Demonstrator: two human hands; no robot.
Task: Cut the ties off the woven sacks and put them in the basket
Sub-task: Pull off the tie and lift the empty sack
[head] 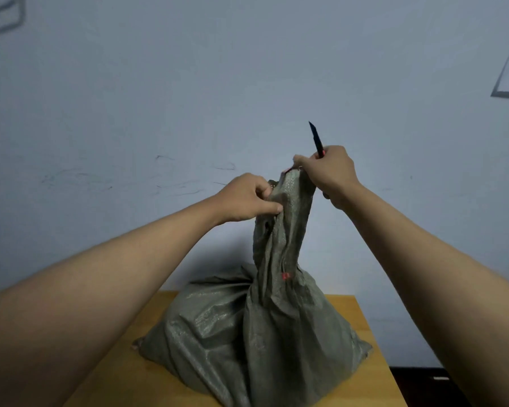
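Fingers of left hand (pixel 249 198) pinching sack (pixel 265 318) neck. Right hand (pixel 328 171) gripping sack top and knife (pixel 316 139), blade upward. Red tie (pixel 285 276) lower on neck.

Grey-green sack (pixel 256 333), red tie (pixel 285 276), yellow table (pixel 124 383)

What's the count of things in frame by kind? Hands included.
Hands: 2, left hand and right hand, both gripping the sack's top
Woven sacks: 1, grey-green woven sack
Cutting tools: 1, dark blade in the right hand
Red ties: 1, red tie at the sack's neck
Tables: 1, wooden table
Baskets: 0 in view
Total: 6
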